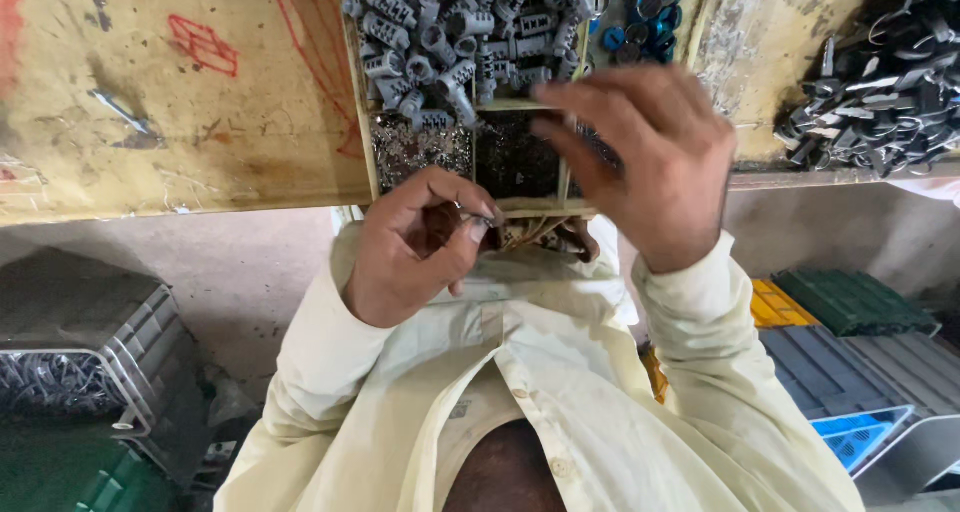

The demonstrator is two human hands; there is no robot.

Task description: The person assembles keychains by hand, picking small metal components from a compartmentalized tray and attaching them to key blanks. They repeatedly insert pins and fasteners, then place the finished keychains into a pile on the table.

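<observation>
My left hand [415,247] is at the front edge of the workbench, its thumb and forefinger pinched on a small metal part [470,215] just below a wooden divided tray [372,142]. My right hand [650,157] hovers over the tray's front compartments with fingers spread and curled downward, blurred; I cannot see anything in it. The tray holds a heap of grey plastic plugs [450,32], tiny silvery screws [420,150] and small dark parts [515,157].
Blue rings [640,12] fill a compartment at the back right. A pile of dark metal clips [880,92] lies on the worn yellow bench [180,92]. Grey, green, yellow and blue plastic crates [850,372] stand on the floor right; a grey crate [90,352] stands left.
</observation>
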